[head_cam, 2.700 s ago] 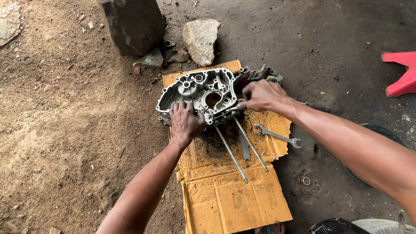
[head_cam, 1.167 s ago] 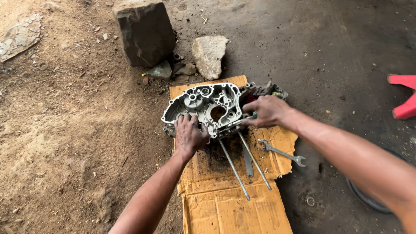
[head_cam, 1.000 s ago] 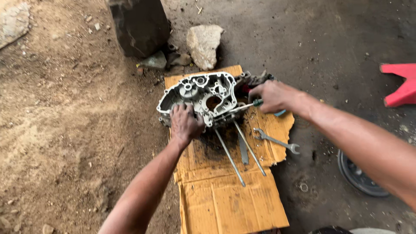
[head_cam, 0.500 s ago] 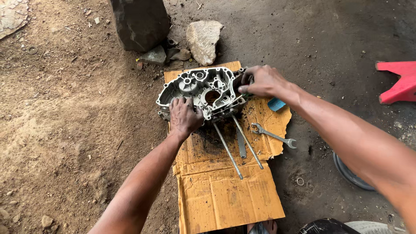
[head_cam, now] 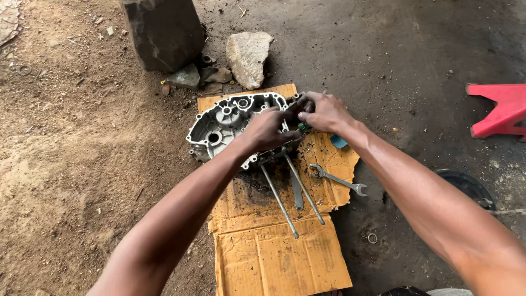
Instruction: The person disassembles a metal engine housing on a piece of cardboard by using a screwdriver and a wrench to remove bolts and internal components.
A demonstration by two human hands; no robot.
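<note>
Two bare arms reaching in from the near edge, meeting over a grey cast-aluminium engine crankcase half [head_cam: 230, 123] with ribbed cavities and round bores. Crankcase lying open side up on the far left part of a torn, oil-stained sheet of brown cardboard [head_cam: 285, 263] spread on the dirt floor.

Left hand [head_cam: 268, 130] coming in from near left, forearm stretched diagonally, wrist straight, palm down on the right part of the casing, fingers curled and pressed over its edge; gripping or merely bracing, cannot tell. Right hand [head_cam: 326, 112] coming in from near right, forearm long and angled to the far left, wrist slightly bent, fingers bunched narrowly at the casing's far right corner, pinched on a small dark part there, with a bit of green showing just under the fingers; exactly what is pinched, too hidden to tell. Both hands almost touching each other.

Two long thin steel studs [head_cam: 282, 205] sticking out from the casing's near edge towards the near right across the cardboard, a flat dark metal strip [head_cam: 296, 192] lying between them. Silver combination spanner [head_cam: 337, 180] on the cardboard just right of the studs. Small blue object [head_cam: 338, 142] beside the right wrist.

Beyond the cardboard, a pale grey rough stone [head_cam: 249, 52] and a big dark block of rock [head_cam: 163, 33] to its left. Red plastic stool [head_cam: 501, 109] at far right
</note>
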